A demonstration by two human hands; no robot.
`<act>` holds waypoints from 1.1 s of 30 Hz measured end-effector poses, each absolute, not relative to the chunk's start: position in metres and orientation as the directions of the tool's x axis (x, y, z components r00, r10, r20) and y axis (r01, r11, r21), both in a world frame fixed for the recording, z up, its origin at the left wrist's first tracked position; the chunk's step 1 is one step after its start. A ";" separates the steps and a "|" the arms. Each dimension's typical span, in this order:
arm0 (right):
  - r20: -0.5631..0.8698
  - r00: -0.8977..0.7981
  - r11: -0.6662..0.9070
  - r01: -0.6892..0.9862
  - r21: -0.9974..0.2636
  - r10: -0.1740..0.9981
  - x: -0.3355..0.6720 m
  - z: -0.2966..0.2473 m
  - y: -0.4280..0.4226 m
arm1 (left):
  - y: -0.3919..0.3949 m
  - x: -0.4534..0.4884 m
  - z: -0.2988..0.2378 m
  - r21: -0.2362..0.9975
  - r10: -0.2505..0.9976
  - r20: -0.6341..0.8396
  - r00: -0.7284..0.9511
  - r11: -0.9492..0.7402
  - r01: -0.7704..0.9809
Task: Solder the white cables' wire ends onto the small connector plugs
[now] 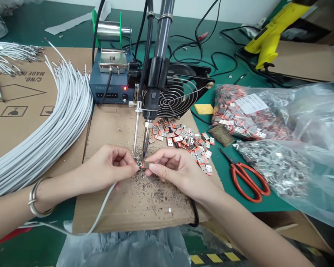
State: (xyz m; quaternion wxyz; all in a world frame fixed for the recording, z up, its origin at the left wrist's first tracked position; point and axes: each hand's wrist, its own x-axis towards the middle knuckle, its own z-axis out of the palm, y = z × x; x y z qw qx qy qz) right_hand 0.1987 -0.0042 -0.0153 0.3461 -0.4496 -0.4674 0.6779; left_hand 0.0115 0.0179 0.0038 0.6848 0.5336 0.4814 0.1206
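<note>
My left hand (115, 163) pinches the end of a white cable (101, 209), whose length hangs down and runs off to the left. Between thumb and fingers of my right hand (175, 167) is a small USB connector (147, 165) with an orange insert. Cable end and connector meet under the tip of a soldering iron (148, 135) clamped upright. A thin metal feed tube (136, 133) comes down beside the tip. Whether the tip touches the joint is too small to tell. Loose USB connectors (183, 139) lie piled just beyond my right hand.
A solder-feed station (111, 87) with a wire spool (108, 30) and a fan (175, 94) stand behind. Bundled white cables (69, 107) lie left. Red-handled scissors (247, 181) and bags of connectors (239, 111) and metal shells (278, 167) are right. Solder debris covers the cardboard (111, 211).
</note>
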 end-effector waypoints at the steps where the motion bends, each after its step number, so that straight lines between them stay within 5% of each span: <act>1: -0.290 -0.353 -0.327 -0.049 -0.944 0.890 0.199 -0.015 -0.004 | 0.018 0.011 0.003 0.847 0.681 -0.531 0.504 0.403 0.347; 22: -0.299 -0.411 -0.302 0.061 -0.951 0.861 0.203 -0.010 -0.006 | 0.010 0.014 0.003 0.860 0.669 -0.507 0.543 0.346 0.376; 33: -0.208 -0.436 -0.248 -0.034 -0.968 0.876 0.211 0.003 -0.058 | -0.038 0.011 0.029 0.854 0.643 -0.512 0.570 0.307 0.421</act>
